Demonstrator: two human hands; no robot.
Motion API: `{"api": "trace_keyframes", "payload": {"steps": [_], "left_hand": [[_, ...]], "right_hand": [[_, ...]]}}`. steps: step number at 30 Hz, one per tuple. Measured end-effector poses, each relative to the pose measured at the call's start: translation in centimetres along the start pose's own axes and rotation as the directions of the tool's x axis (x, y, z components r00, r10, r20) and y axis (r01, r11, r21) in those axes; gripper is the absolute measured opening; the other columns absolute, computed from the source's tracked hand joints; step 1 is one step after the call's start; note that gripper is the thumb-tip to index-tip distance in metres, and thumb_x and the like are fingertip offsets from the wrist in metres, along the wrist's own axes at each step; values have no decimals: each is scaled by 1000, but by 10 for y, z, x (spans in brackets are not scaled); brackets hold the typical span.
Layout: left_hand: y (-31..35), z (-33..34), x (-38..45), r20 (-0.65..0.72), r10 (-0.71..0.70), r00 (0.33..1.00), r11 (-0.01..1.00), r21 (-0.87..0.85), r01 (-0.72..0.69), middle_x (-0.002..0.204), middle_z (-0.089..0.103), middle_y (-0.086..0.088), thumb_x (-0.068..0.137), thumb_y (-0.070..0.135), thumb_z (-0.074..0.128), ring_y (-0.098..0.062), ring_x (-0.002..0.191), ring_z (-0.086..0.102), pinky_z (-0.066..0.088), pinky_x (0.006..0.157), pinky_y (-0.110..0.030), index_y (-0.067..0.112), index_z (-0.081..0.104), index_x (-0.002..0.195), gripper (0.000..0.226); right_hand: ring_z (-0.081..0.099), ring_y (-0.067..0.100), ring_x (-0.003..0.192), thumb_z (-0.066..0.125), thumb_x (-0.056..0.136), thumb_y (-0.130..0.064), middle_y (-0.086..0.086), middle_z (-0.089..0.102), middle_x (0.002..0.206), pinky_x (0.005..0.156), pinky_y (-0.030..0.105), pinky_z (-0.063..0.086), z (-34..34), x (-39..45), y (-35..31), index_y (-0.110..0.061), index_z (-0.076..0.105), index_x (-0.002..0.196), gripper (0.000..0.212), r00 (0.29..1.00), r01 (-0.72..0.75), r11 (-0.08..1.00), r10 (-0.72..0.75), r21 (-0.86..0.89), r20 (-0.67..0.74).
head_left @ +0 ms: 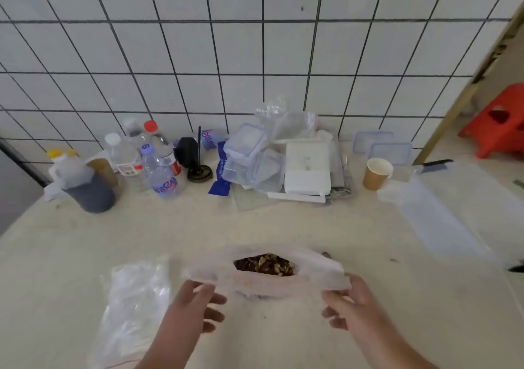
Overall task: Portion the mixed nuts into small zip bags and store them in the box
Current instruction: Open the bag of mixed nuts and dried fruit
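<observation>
Mixed nuts [265, 264] show brown and tan through the open mouth of a large pale plastic bag [283, 283], which sits on the near middle of the beige counter [283, 221]. The left hand [195, 303] pinches the bag's left rim between thumb and fingers, and the right hand [350, 306] pinches the right rim the same way, so the mouth is stretched wide between them. Just left of the bag lies a flat stack of small clear zip bags [133, 309], with a red seal line at its near edge. Far across the counter, against the white tiled wall [255, 56], stands a heap of clear lidded boxes [249, 158], tipped against one another. Right of them is a white box [307, 170], then a brown paper cup [377, 174] standing upright, with two clear lids [382, 146] lying flat behind it. Left of the boxes lies a blue packet [219, 170], then a dark round object with an upright stem [200, 170], several water bottles [158, 164] and a dark jug [88, 187]. A clear plastic sheet [436, 221] lies on the right side of the counter, and a red stool [499, 119] stands on the floor at the far right.
</observation>
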State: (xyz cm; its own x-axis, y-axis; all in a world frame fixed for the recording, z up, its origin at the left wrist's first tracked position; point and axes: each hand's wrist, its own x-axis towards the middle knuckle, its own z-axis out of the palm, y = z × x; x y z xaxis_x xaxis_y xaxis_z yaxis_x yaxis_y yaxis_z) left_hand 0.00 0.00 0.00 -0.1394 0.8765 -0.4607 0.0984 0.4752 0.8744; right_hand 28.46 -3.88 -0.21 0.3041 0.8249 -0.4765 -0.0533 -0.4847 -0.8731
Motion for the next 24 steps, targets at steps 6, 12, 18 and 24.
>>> {"api": "trace_keyframes", "payload": {"steps": [6, 12, 18, 24], "left_hand": [[36, 2, 9, -108, 94, 990, 946, -299, -123, 76, 70, -10, 80, 69, 56, -23, 54, 60, 45, 51, -36, 30, 69, 101, 47], [60, -1, 17, -36, 140, 989, 989, -41, -142, 68, 71, -3, 66, 51, 71, -12, 53, 63, 54, 53, -29, 30, 76, 78, 24], [49, 1, 37, 117, 168, 979, 985, 14, -171, 86, 79, -11, 84, 20, 80, -23, 81, 76, 62, 78, -34, 20, 82, 83, 3], [41, 13, 54, 284, 43, 958, 862, -495, 108, 103, 78, -20, 99, 26, 57, -32, 98, 77, 64, 72, -38, 7, 83, 91, 33]], "right_hand": [[66, 23, 69, 82, 56, -40, 6, 70, 92, 58, 35, 52, 22, 2, -38, -36, 64, 115, 62, 988, 98, 959, -127, 267, 92], [66, 24, 75, 75, 63, -41, 7, 72, 93, 60, 38, 54, 32, -1, -50, -26, 71, 104, 44, 971, 107, 936, -171, 336, 167], [70, 20, 70, 65, 62, -16, 7, 73, 76, 63, 32, 57, 42, 28, -42, -20, 75, 82, 23, 992, 111, 979, -99, 172, -77], [67, 22, 62, 75, 72, -11, 12, 67, 70, 60, 31, 58, 46, 45, -38, -9, 76, 67, 6, 999, 2, 849, -28, 529, 41]]}}
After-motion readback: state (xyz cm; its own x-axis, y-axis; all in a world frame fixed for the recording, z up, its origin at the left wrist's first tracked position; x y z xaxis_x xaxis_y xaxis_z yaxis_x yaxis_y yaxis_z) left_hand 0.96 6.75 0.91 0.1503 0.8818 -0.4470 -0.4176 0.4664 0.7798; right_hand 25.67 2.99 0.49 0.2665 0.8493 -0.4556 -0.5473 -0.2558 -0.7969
